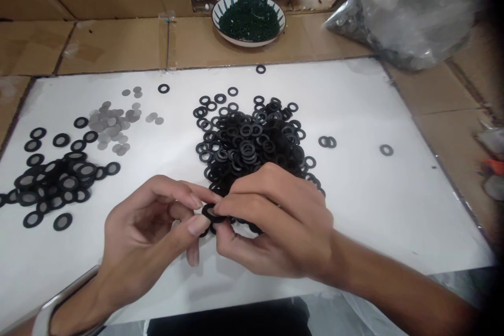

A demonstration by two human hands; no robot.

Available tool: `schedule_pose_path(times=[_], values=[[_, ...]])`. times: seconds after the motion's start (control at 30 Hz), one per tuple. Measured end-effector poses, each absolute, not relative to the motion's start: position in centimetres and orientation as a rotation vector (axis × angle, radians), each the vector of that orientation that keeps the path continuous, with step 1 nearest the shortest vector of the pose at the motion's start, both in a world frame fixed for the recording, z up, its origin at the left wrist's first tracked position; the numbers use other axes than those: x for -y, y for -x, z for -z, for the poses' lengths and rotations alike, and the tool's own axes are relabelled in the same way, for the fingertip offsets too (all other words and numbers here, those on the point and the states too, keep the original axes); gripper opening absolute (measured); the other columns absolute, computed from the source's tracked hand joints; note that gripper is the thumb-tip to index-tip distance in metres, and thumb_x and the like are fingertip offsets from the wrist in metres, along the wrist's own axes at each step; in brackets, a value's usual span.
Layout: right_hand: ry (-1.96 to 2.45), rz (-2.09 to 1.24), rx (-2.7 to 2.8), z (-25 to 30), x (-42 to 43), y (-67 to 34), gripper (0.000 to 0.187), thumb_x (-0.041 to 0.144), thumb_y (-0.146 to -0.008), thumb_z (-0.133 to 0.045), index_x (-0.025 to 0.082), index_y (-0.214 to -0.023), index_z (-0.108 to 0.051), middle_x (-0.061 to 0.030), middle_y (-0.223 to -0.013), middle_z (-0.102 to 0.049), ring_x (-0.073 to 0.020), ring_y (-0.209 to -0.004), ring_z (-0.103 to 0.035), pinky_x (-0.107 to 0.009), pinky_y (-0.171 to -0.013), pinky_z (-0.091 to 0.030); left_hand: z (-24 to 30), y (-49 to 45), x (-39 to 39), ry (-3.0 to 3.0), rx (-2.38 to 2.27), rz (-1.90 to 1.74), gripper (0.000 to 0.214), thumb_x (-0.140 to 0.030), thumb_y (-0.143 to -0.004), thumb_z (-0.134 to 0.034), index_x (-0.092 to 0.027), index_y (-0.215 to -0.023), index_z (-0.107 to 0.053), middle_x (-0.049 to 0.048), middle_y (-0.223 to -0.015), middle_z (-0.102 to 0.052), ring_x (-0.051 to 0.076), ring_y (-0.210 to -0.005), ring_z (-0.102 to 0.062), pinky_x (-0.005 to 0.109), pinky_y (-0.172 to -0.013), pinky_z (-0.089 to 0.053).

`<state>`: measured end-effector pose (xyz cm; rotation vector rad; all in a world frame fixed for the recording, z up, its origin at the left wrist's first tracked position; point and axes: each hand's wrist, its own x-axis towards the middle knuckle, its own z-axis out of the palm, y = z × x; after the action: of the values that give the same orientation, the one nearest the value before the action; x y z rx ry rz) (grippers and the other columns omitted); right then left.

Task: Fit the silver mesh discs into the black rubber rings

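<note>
My left hand (149, 236) and my right hand (271, 220) meet over the near part of a white sheet (394, 194). Together their fingertips pinch one black rubber ring (210, 212). Just behind the hands lies a big heap of black rings (248, 139). To the left sits a loose patch of small grey mesh discs (112, 126). Further left is a group of black rings with grey mesh inside them (55, 181).
A bowl of dark green beads (249, 19) stands at the back on cardboard. A clear plastic bag with dark parts (409, 10) lies at the back right. Stray rings (386, 150) dot the sheet. A metal bangle (55, 307) circles my left wrist.
</note>
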<state>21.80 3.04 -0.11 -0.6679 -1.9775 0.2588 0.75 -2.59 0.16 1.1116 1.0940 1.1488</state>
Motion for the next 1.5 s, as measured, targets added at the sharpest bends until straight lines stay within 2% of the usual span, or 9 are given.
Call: schedule_pose_path(times=[0.07,0.23,0.37,0.57,0.8,1.0,1.13,1.33,1.5], values=[[0.667,-0.245,1.980,0.13,-3.04,-21.81,0.014,0.008,-0.092,-0.077,0.020,-0.098,-0.075,-0.0008,-0.088,-0.079,-0.0141,-0.071,-0.069,-0.031,-0.064,-0.065,-0.12,-0.69,2.56,-1.104,-1.091,-1.141,0.013,-0.019,-0.101,-0.082,-0.029,-0.105,-0.075,0.0016,-0.114,-0.086,0.010,-0.048,-0.069,0.022,-0.043,-0.063],[0.644,-0.214,2.015,0.14,-3.08,-22.12,0.008,0.010,-0.093,-0.078,0.015,-0.099,-0.076,-0.0037,-0.090,-0.078,-0.0145,-0.072,-0.067,-0.032,-0.063,-0.063,-0.15,-0.83,2.26,-1.096,-1.046,-1.141,0.011,-0.021,-0.100,-0.083,-0.030,-0.105,-0.078,-0.0012,-0.087,-0.081,0.012,-0.048,-0.069,0.021,-0.043,-0.063],[0.640,-0.169,2.064,0.27,-3.21,-22.41,0.008,0.017,-0.097,-0.079,0.017,-0.105,-0.076,-0.0038,-0.091,-0.077,-0.0156,-0.074,-0.068,-0.033,-0.064,-0.062,-0.13,-0.71,2.26,-1.081,-1.030,-1.129,0.015,-0.023,-0.096,-0.088,-0.028,-0.105,-0.078,-0.0013,-0.086,-0.080,0.011,-0.047,-0.067,0.018,-0.040,-0.059],[0.640,-0.191,2.040,0.31,-3.12,-22.36,0.004,0.017,-0.098,-0.078,0.016,-0.101,-0.076,-0.0036,-0.093,-0.076,-0.0148,-0.075,-0.067,-0.031,-0.066,-0.064,-0.15,-0.06,2.51,-0.966,-0.965,-1.020,0.010,-0.030,-0.106,-0.077,-0.028,-0.114,-0.072,-0.0005,-0.089,-0.077,0.014,-0.044,-0.071,0.021,-0.039,-0.054],[0.676,-0.193,2.050,-0.04,-2.90,-22.13,0.004,0.017,-0.101,-0.074,0.020,-0.103,-0.076,-0.0034,-0.093,-0.076,-0.0159,-0.079,-0.072,-0.030,-0.073,-0.068,0.14,0.11,2.50,-0.927,-0.931,-0.983,0.011,-0.033,-0.109,-0.072,-0.030,-0.119,-0.069,-0.0028,-0.085,-0.072,0.014,-0.042,-0.069,0.022,-0.038,-0.047],[0.640,-0.173,2.024,-0.02,-3.26,-22.03,0.008,0.009,-0.094,-0.075,0.016,-0.096,-0.077,-0.0036,-0.089,-0.077,-0.0146,-0.072,-0.066,-0.031,-0.061,-0.063,0.29,0.00,2.54,-0.886,-0.923,-0.985,0.010,-0.032,-0.110,-0.071,-0.029,-0.118,-0.066,-0.0029,-0.089,-0.076,0.010,-0.038,-0.065,0.021,-0.037,-0.040],[0.625,-0.200,2.038,0.08,-3.41,-22.04,0.008,0.009,-0.094,-0.074,0.014,-0.097,-0.079,-0.0035,-0.089,-0.078,-0.0142,-0.074,-0.065,-0.030,-0.064,-0.063,0.23,-0.13,2.56,-0.868,-0.929,-0.983,0.012,-0.033,-0.110,-0.073,-0.029,-0.118,-0.064,-0.0029,-0.091,-0.078,0.009,-0.036,-0.064,0.021,-0.037,-0.035],[0.635,-0.200,2.028,0.45,-3.52,-22.03,0.011,0.007,-0.093,-0.074,0.015,-0.099,-0.079,-0.0036,-0.090,-0.077,-0.0144,-0.073,-0.065,-0.030,-0.059,-0.061,0.10,-0.39,2.43,-0.866,-0.910,-0.979,0.012,-0.032,-0.111,-0.070,-0.029,-0.120,-0.063,-0.0072,-0.071,-0.072,0.007,-0.028,-0.052,0.023,-0.034,-0.021],[0.640,-0.228,2.055,0.33,-3.61,-22.10,0.012,0.007,-0.092,-0.075,0.014,-0.101,-0.080,-0.0035,-0.092,-0.078,-0.0141,-0.074,-0.064,-0.030,-0.062,-0.060,0.41,-0.39,2.22,-0.876,-0.866,-0.966,0.009,-0.031,-0.113,-0.066,-0.028,-0.121,-0.062,-0.0109,-0.058,-0.060,0.006,-0.027,-0.048,0.021,-0.037,-0.026]])
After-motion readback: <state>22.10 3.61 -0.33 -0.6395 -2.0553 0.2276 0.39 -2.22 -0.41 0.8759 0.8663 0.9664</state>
